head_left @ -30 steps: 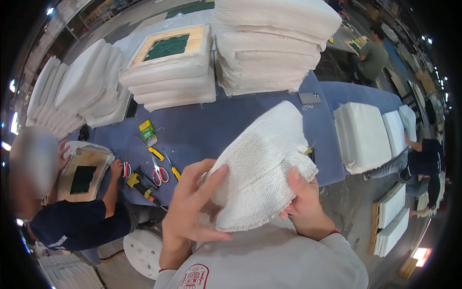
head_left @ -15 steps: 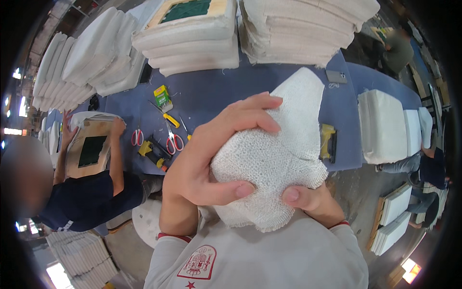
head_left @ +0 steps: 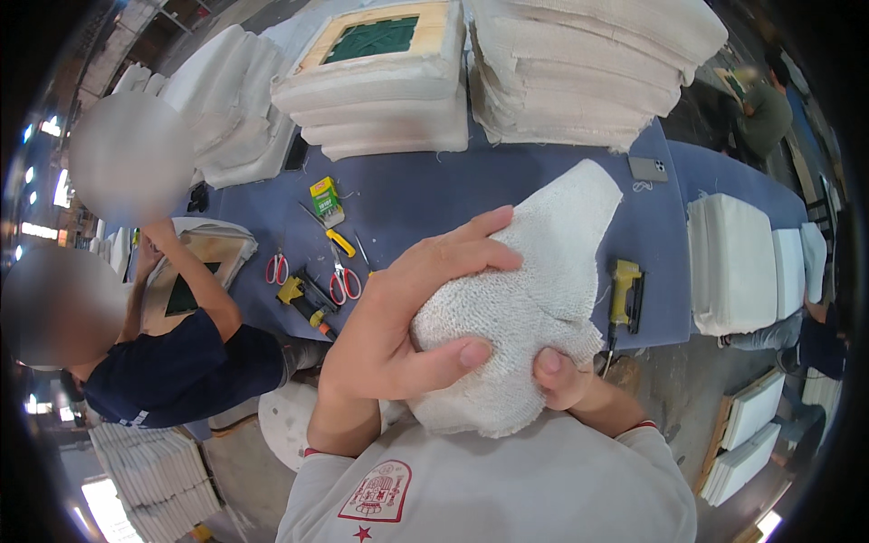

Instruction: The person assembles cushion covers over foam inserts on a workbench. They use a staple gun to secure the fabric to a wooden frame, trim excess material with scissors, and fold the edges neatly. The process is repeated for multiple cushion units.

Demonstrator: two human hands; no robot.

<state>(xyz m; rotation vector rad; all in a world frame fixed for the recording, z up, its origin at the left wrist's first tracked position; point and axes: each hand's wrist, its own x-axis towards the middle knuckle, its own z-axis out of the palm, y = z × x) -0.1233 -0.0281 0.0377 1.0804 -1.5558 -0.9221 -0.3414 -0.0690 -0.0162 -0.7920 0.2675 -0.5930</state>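
Note:
A bundle of coarse white woven fabric (head_left: pixel 489 303) is held up in front of my chest. It bulges at the near left, tapers to a flap at the far right, and has frayed edges. My left hand (head_left: pixel 380 330) wraps round its left side, fingers over the top and thumb pressed on the near face. Under the near right edge is my right hand (head_left: pixel 568 385), its thumb on the fabric and its other fingers hidden beneath. Whether something lies inside the fabric I cannot tell.
On the blue table (head_left: pixel 398 199) lie red-handled scissors (head_left: pixel 344 282), a yellow-handled screwdriver (head_left: pixel 339 240), yellow staple guns (head_left: pixel 625 294), a green-yellow box (head_left: pixel 326 199) and a phone (head_left: pixel 647 169). White padded panels (head_left: pixel 380 109) are stacked behind. A co-worker (head_left: pixel 181 362) handles a panel at left.
The view has shifted slightly, with the table lower in it. My hands still grip the fabric, whose far flap has tilted a little. The co-worker's arms at left have moved together.

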